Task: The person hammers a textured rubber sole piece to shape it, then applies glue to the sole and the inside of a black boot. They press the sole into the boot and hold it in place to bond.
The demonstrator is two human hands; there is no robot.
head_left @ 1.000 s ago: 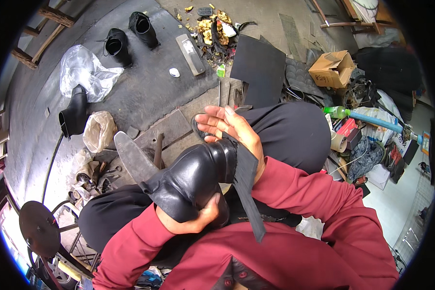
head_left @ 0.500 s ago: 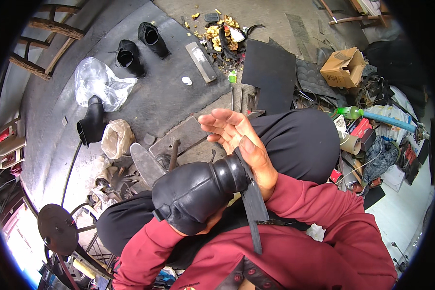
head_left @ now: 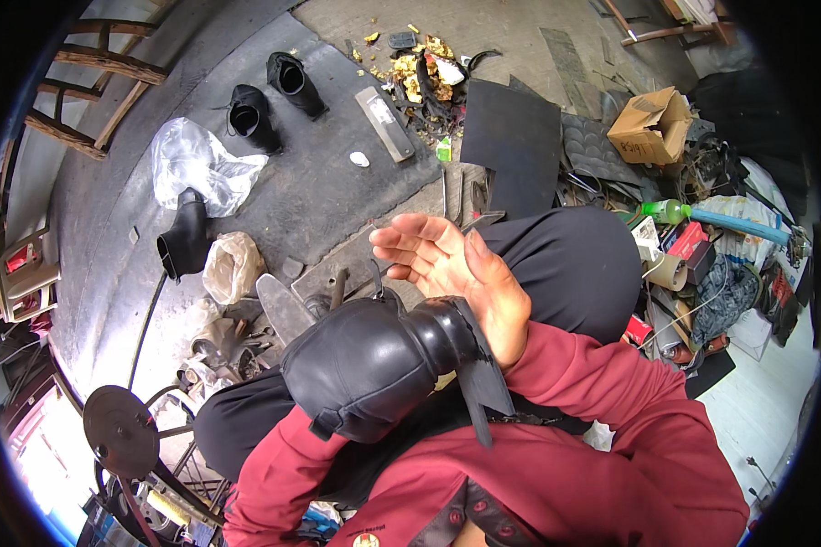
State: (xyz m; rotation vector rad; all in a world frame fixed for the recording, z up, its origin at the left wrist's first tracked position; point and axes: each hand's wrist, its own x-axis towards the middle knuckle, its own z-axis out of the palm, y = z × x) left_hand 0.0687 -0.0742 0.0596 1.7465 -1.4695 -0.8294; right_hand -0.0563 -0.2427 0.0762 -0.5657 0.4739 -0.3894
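A black leather boot point(head_left: 347, 365) lies tilted across my lap, its narrow ringed end pointing right. My left sleeve point(head_left: 283, 460) runs in under the boot; the left hand holds it from below, fingers hidden behind the leather. From the boot's right end hangs a dark, flat strip point(head_left: 483, 387), its lower tip over my shirt. Right beside that end is my right hand point(head_left: 470, 273), open, palm up, with fingers stretched and the thumb apart. Nothing shows in its palm. Whether its heel touches the strip, I cannot tell.
Beyond my knees stand a pair of black shoes point(head_left: 251, 118), with another black boot point(head_left: 184, 232) by a clear plastic bag point(head_left: 196, 164). A black disc stool point(head_left: 119, 430) is at left. Cardboard box point(head_left: 649, 126), green bottle point(head_left: 666, 211) and clutter crowd the right. Black sheet point(head_left: 511, 146) lies ahead.
The boot has turned slightly, and its right end with the hanging strip sits a little lower. My right hand has shifted slightly down and right, remaining open.
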